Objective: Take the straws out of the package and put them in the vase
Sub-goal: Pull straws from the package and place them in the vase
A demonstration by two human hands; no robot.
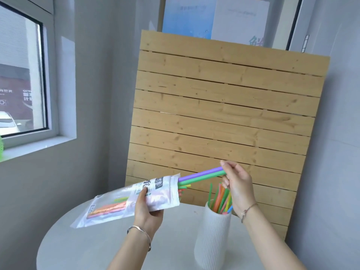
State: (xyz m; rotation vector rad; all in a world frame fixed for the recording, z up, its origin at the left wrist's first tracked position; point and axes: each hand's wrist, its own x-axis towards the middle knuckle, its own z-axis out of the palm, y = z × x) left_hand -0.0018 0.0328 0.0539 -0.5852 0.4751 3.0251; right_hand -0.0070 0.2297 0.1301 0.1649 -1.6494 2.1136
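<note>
My left hand [147,208] grips a clear plastic straw package [124,199] held slanted above the round table, its open mouth pointing up and right. Several coloured straws remain inside and poke out of the mouth. My right hand [236,185] pinches a purple straw [200,174] and a green straw [202,178] by their far ends, both partly drawn out of the package. A white ribbed vase [212,236] stands upright on the table below my right hand, with several orange, green, yellow and blue straws [222,199] standing in it.
The round white table [93,248] carries the vase. A slatted wooden panel [224,114] leans against the wall behind the table. A window with a sill [37,145] lies to the left.
</note>
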